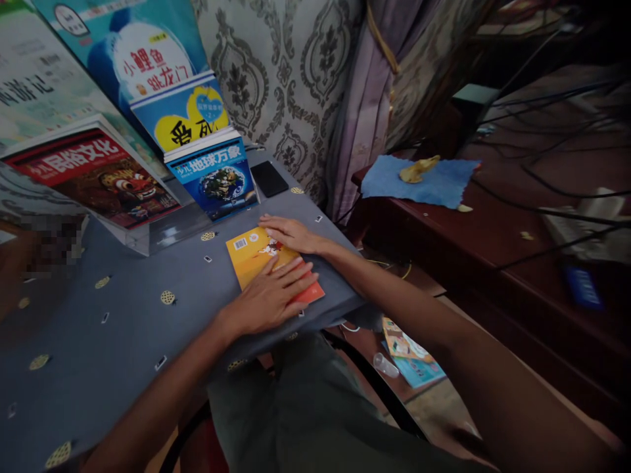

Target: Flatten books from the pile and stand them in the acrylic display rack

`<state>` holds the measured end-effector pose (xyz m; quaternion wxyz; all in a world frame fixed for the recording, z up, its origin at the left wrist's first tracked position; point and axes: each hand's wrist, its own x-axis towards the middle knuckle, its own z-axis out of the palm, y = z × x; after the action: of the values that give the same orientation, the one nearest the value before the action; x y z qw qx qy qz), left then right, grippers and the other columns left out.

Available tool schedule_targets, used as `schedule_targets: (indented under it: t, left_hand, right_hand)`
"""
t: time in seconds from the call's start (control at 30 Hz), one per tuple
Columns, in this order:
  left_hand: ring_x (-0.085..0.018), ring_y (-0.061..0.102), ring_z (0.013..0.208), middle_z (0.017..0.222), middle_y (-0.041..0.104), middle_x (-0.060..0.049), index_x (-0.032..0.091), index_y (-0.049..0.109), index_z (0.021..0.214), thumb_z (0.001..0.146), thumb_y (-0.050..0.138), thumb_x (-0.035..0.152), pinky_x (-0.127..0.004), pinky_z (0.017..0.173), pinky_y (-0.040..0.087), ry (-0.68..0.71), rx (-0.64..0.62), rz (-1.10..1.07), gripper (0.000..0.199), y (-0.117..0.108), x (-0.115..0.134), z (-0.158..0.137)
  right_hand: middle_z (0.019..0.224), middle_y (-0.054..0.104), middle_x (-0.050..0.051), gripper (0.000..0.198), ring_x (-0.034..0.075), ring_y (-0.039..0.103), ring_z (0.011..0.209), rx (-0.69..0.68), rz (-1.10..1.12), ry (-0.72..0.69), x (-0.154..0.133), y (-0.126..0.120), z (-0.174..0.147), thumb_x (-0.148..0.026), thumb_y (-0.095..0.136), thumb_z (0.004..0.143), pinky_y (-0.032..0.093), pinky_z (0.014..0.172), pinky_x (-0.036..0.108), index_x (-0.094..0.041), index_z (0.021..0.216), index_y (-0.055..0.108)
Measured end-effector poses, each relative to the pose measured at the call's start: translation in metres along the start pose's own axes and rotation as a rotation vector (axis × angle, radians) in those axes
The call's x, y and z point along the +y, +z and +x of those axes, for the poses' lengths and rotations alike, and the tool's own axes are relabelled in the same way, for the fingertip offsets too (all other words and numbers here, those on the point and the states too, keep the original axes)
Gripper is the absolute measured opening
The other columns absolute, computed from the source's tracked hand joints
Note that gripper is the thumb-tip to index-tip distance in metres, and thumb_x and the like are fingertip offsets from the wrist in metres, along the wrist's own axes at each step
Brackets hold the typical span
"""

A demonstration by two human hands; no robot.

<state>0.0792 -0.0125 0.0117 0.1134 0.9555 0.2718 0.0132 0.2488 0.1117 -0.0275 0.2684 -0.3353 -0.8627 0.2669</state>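
Observation:
A yellow and orange book lies closed on the grey tablecloth, with a barcode near its far left corner. Across its near part rests my left hand, fingers stretched out and slightly apart. My right hand lies flat over the book's far right edge, its fingers extended. Neither hand is wrapped round anything. Part of the cover is hidden beneath both hands.
Clear stands hold a red book, a blue globe book and other books behind. A black phone lies beside them. To the right, a dark wooden table carries a blue cloth and cables. Books lie below.

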Motion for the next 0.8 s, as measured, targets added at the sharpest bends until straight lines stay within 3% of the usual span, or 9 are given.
schedule_targets:
  t: [0.23,0.47,0.67,0.8]
  left_hand:
    - [-0.021,0.017,0.156,0.165,0.031,-0.005,0.025,0.027,0.157,0.104,0.034,0.050,-0.051,0.127,0.006,0.027,-0.009,0.037,0.058,0.005,0.015,-0.003]
    - [-0.024,0.013,0.156,0.167,0.024,-0.011,0.018,0.020,0.158,0.098,0.046,0.057,-0.053,0.126,0.009,0.031,-0.031,0.048,0.076,0.008,0.029,-0.010]
    - [-0.023,0.016,0.156,0.166,0.028,-0.010,0.017,0.020,0.158,0.099,0.047,0.031,-0.053,0.126,0.016,0.012,-0.015,0.095,0.066,0.013,0.061,-0.026]
    - [-0.034,0.027,0.152,0.163,0.032,-0.018,0.017,0.026,0.157,0.097,0.049,0.028,-0.059,0.118,0.030,-0.107,0.052,0.245,0.065,0.025,0.092,-0.041]
  right_hand:
    - [0.153,0.049,0.015,0.051,0.025,0.037,0.148,0.002,-0.122,-0.035,-0.005,0.008,-0.003,-0.040,0.038,0.104,0.032,0.120,0.050,-0.012,0.144,0.052]
    - [0.146,0.056,0.017,0.048,0.030,0.045,0.141,0.033,-0.156,-0.072,-0.014,0.015,-0.013,-0.036,0.042,0.101,0.038,0.116,0.053,-0.013,0.141,0.054]
    - [0.148,0.053,0.017,0.048,0.030,0.045,0.142,0.019,-0.156,-0.049,-0.038,0.020,-0.040,-0.036,0.040,0.102,0.039,0.116,0.054,-0.014,0.143,0.053]
    - [0.152,0.049,0.016,0.049,0.029,0.041,0.145,-0.001,-0.140,-0.035,-0.055,0.022,-0.063,-0.038,0.042,0.102,0.038,0.117,0.055,-0.018,0.146,0.050]
